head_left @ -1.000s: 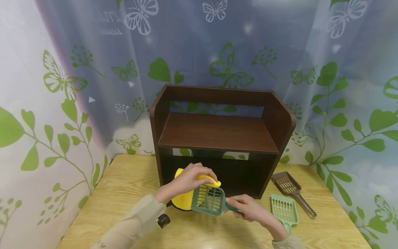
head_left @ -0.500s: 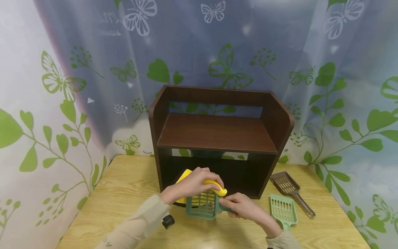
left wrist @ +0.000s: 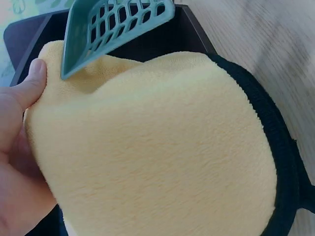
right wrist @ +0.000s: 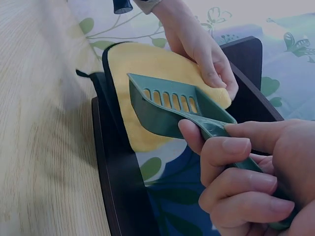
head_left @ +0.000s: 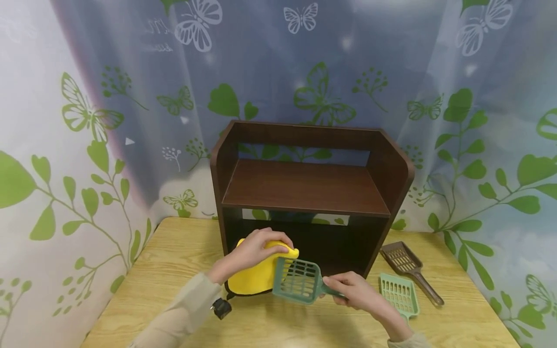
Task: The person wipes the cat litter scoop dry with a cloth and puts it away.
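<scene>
I've got my L arm (head_left: 178,309) in from the near left, angled far & right, sleeved almost to the wrist. L hand (head_left: 261,249) is back-up, L thumb (left wrist: 32,83) pressing toward the fingers in a pinch grip. R arm (head_left: 389,321) enters from the near right, angled far-left, fwd of the cuff bare. R hand (head_left: 352,290) sits nearer than L, R fingers (right wrist: 246,181) curled tight, R thumb (right wrist: 256,133) on top.

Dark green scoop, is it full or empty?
Empty: nothing lies in the dark green scoop, and yellow cloth shows right through it.
</scene>
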### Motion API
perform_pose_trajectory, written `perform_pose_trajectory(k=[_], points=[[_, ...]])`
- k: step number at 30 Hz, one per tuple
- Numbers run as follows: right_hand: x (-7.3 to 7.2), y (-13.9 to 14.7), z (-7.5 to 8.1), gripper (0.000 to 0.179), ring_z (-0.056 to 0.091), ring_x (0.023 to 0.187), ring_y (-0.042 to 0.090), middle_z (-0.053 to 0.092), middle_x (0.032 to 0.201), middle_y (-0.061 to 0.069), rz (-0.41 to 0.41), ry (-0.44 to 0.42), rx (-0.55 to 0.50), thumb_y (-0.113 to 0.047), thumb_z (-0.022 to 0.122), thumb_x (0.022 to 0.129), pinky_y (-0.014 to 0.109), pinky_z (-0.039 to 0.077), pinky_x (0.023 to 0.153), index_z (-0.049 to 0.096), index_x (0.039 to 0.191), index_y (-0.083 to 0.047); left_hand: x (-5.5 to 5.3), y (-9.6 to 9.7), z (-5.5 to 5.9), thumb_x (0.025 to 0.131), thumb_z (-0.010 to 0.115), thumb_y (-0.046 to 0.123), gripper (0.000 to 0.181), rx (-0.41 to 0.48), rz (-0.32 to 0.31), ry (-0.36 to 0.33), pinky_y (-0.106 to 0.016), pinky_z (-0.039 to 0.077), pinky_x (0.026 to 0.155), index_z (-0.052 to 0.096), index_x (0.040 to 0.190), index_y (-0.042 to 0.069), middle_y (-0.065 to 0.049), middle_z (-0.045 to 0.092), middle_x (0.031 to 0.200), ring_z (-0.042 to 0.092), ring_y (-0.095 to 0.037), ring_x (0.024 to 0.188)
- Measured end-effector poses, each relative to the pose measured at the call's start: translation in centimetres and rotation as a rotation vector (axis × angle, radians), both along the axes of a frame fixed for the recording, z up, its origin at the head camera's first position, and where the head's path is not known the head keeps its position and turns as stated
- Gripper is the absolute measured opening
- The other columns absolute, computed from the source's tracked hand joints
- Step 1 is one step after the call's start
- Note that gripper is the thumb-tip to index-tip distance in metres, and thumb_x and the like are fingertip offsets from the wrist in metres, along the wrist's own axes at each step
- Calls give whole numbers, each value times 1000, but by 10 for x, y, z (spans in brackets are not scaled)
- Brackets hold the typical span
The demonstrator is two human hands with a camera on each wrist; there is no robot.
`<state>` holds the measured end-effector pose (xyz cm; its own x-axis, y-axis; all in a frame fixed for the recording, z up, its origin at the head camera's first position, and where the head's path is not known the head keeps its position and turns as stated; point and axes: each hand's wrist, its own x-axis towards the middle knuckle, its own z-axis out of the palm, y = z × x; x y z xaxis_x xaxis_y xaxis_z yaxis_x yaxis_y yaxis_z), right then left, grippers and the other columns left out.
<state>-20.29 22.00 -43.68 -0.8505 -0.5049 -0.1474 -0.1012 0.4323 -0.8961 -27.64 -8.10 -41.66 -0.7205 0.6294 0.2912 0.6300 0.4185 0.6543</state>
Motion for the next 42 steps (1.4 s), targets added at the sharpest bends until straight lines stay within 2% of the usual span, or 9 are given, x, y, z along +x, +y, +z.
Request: perform_pose_trajectory(k=[5, 8, 12, 18, 22, 29, 32, 35, 42], points=[[3, 4, 1, 43, 17, 42, 6, 38, 56, -3, 4, -11, -19, -36, 48, 108, 21, 22, 42, 70, 97, 0, -1, -3, -4, 98, 65, 29, 15, 106, 27, -58, -28, 52, 84, 74, 110, 25, 8, 72, 109, 60, -12, 91], [3, 6, 1, 46, 16, 42, 5, 38, 56, -4, 2, -30, -35, -37, 47, 108, 21, 20, 42, 69, 101, 2, 0, -1, -9, 99, 66, 26, 15, 172, 57, -109, -26, 55, 80, 74, 111, 21, 3, 72, 109, 64, -12, 88], [3, 6, 0, 48, 17, 42, 5, 40, 57, -3, -26, -52, -74, -37, 46, 109, 20, 20, 42, 67, 110, 7, 3, 4, -15, 100, 66, 25, 19, 289, 142, -180, -23, 55, 72, 73, 114, 15, -4, 72, 107, 65, -12, 78], [3, 0, -3, 55, 16, 42, 5, 41, 60, -3, -154, -128, -179, -41, 46, 108, 20, 19, 41, 60, 129, 8, 10, 15, -23, 100, 65, 23, 22, 445, 284, -246, -21, 55, 69, 72, 116, 9, -11, 73, 110, 66, -12, 77], [3, -2, -6, 56, 17, 43, 5, 40, 61, -5, -191, -176, -229, -45, 44, 108, 20, 20, 41, 62, 126, 5, 11, 19, -30, 99, 67, 22, 19, 471, 335, -251, -19, 53, 70, 73, 114, 11, -8, 73, 113, 66, -12, 80], [3, 1, -13, 48, 24, 43, 2, 39, 60, -7, -246, -259, -334, -45, 43, 108, 19, 24, 41, 65, 114, -3, 15, 15, -36, 99, 66, 21, 19, 476, 309, -267, -19, 54, 73, 73, 114, 10, -9, 73, 113, 68, -15, 86], [5, -2, -18, 45, 27, 44, 1, 39, 60, -8, -262, -312, -398, -44, 41, 109, 17, 26, 42, 64, 113, -6, 15, 15, -38, 99, 66, 21, 19, 469, 327, -265, -19, 54, 75, 73, 114, 11, -9, 72, 114, 68, -14, 89], [12, -16, -26, 42, 29, 45, 0, 39, 61, -9, -275, -376, -478, -42, 37, 110, 16, 26, 42, 59, 110, -7, 15, 17, -39, 99, 67, 21, 20, 477, 377, -241, -20, 55, 76, 73, 114, 10, -9, 73, 112, 69, -18, 90], [32, -58, -43, 41, 32, 47, -1, 37, 64, -9, -356, -473, -706, -36, 25, 113, 14, 28, 42, 56, 113, -10, 16, 31, -40, 101, 64, 26, 27, 509, 522, -212, -26, 53, 83, 69, 122, 9, -10, 71, 118, 66, -26, 108]])
